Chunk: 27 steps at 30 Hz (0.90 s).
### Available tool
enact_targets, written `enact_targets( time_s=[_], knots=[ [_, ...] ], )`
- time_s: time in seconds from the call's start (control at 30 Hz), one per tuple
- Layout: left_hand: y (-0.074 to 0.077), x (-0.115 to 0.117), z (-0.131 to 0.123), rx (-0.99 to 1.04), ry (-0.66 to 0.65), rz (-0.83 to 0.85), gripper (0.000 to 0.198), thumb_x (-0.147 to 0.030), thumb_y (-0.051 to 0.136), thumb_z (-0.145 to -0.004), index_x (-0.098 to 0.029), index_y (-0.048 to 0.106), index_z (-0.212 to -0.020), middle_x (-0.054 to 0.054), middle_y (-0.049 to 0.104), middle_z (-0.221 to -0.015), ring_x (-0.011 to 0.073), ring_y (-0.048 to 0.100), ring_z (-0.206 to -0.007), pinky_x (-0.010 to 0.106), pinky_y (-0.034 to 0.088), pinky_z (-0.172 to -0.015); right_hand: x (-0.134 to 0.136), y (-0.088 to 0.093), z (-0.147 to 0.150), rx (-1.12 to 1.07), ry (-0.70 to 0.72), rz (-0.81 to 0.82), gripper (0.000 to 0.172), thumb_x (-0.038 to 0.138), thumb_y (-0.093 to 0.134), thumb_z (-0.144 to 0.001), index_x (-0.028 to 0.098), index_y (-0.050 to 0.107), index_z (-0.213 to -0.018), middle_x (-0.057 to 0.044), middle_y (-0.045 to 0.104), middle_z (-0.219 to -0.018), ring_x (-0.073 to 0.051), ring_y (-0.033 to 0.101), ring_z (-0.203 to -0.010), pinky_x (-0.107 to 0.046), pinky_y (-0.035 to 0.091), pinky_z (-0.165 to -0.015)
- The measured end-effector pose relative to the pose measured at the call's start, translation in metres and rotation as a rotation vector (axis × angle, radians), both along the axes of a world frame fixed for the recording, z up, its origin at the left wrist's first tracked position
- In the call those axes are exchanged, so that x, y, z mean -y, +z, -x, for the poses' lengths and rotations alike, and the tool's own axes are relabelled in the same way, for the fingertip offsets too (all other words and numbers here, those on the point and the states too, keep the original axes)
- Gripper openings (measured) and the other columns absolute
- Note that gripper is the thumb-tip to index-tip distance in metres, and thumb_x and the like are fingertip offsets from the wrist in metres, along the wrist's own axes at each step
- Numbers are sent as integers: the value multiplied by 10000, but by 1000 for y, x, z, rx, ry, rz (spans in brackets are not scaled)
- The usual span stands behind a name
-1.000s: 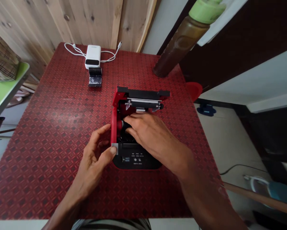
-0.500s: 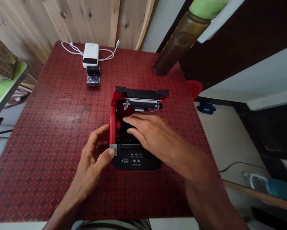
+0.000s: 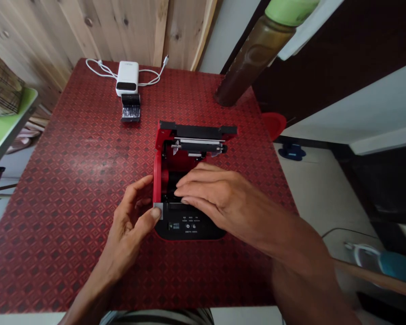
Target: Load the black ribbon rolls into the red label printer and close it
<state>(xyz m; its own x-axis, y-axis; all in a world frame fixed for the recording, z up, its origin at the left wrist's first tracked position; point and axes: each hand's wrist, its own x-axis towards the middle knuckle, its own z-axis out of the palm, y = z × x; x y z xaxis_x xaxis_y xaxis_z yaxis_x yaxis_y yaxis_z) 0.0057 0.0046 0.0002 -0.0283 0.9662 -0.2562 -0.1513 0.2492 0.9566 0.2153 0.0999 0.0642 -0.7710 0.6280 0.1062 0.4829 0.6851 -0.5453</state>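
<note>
A red and black label printer stands on the table in front of me with its lid raised at the back. A roller with metal ends hangs under the lid. My left hand grips the printer's left front corner, thumb on the grey patch on top and fingers along the red side. My right hand reaches into the compartment from the right, its fingers close together at the compartment's front edge. A dark roll-like part shows inside, partly covered by the fingers. What the fingertips touch is hidden.
At the back left of the red patterned table lie a white power bank with a cable and a small black roll. A tall brown bottle with a green lid stands back right. A red stool is beyond the right edge.
My right hand has moved toward me inside the compartment, from its back to its front edge, and its fingers have drawn together. My left hand keeps its place on the printer.
</note>
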Motion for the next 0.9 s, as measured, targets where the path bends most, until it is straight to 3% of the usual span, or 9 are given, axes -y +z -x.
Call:
enact_targets(
  time_s=[0.1,0.33,0.53,0.67,0.77,0.9],
  knots=[
    [1,0,0,-4,3,7,578,-511,757,-986,-297,631,-1508,86,719,-1509,375,543,-1541,430,628,-1012,-1,-2,-2,54,-18,15,180,50,680,-1028,184,795,-990,-48,812,-1040,-211,728,-963,-365,587,-885],
    [4,-3,-2,7,11,8,560,-487,760,-986,-289,638,-1495,89,729,-1494,350,692,-1369,453,629,-1011,-1,-8,2,59,-31,19,226,100,659,-1069,182,733,-872,-31,763,-911,-186,690,-871,-324,537,-819],
    [1,0,1,47,0,18,542,-483,767,-992,-315,651,-1493,67,694,-1554,342,653,-1423,453,594,-1078,13,-4,1,-128,-141,-112,176,78,631,-1068,163,713,-938,-34,740,-898,-180,679,-835,-328,539,-818],
    [-2,-2,9,14,47,-3,487,-507,692,-1039,-308,675,-1483,78,671,-1575,362,587,-1494,538,466,-1237,34,2,-6,-218,-178,-119,158,70,609,-1075,151,715,-990,-44,756,-943,-167,703,-873,-317,571,-888],
    [6,-18,17,-96,83,-121,477,-519,698,-1039,-341,684,-1481,65,660,-1580,359,576,-1500,546,439,-1253,48,-1,-10,-271,-182,-115,130,68,622,-1067,143,712,-1010,-53,763,-969,-166,716,-911,-324,589,-948],
    [25,-61,18,-131,130,-289,508,-578,730,-1009,-356,708,-1465,43,670,-1556,343,556,-1508,489,424,-1262,60,-8,-11,-306,-194,-144,133,48,636,-1053,156,708,-1022,-57,770,-987,-172,721,-913,-326,617,-893]
  ],
)
